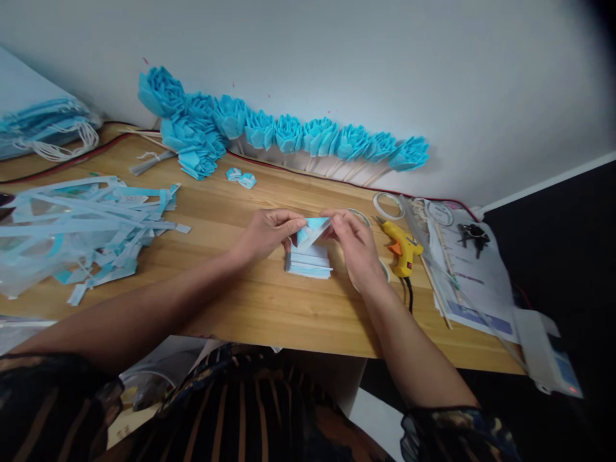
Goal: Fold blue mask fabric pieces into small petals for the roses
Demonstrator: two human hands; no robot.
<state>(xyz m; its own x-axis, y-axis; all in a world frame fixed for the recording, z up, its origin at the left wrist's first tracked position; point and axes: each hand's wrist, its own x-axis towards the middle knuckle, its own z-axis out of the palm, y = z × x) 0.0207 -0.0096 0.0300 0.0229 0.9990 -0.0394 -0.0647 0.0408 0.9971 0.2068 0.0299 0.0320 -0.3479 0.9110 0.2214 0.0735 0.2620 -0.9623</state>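
Observation:
Between my two hands is a small folded piece of blue and white sheet (312,232), its blue side showing at the top. My left hand (269,232) pinches its left corner between thumb and fingers. At the opposite corner, the fingers of my right hand (353,240) are closed on it too. Directly below lies a stack of cut pale blue and white pieces (308,263) on the wooden table. Two small folded blue and white pieces (241,178) rest farther back, left of my hands.
Blue flowers on sticks (289,133) lean along the wall. A pile of cut strips (96,224) covers the left side. To the right are a yellow glue gun (402,247), tape rolls (389,206), keys (474,237) and a plastic bag (481,276). Blue masks (45,122) lie back left.

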